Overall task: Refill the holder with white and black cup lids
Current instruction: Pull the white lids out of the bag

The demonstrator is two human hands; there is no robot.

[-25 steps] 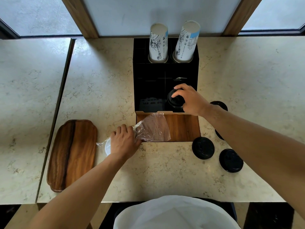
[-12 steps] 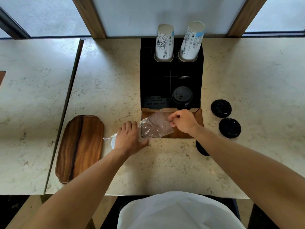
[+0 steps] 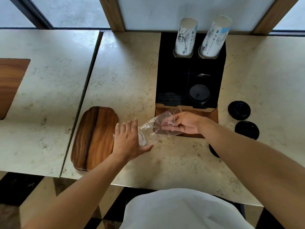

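Observation:
The black holder (image 3: 171, 76) stands at the back of the counter, with black lids (image 3: 199, 93) stacked in its right front slot. A clear plastic bag (image 3: 149, 126) with white lids (image 3: 142, 140) inside lies in front of it. My left hand (image 3: 128, 141) rests on the bag's closed end, over the white lids, fingers spread. My right hand (image 3: 183, 123) has its fingers inside the bag's open mouth. Two loose black lids (image 3: 239, 110) (image 3: 247, 130) lie right of the holder; another black lid (image 3: 213, 151) shows partly under my right forearm.
Two stacks of paper cups (image 3: 185, 38) (image 3: 214, 37) stand upside down in the holder's rear slots. A wooden tray (image 3: 94, 138) lies left of my left hand. A wooden compartment (image 3: 212, 114) sits in front of the holder. A second counter (image 3: 41, 96) adjoins on the left.
My right hand left the black lids in the holder's slot, came back to the bag and went into its mouth. My left hand stayed on the bag. The camera turned left.

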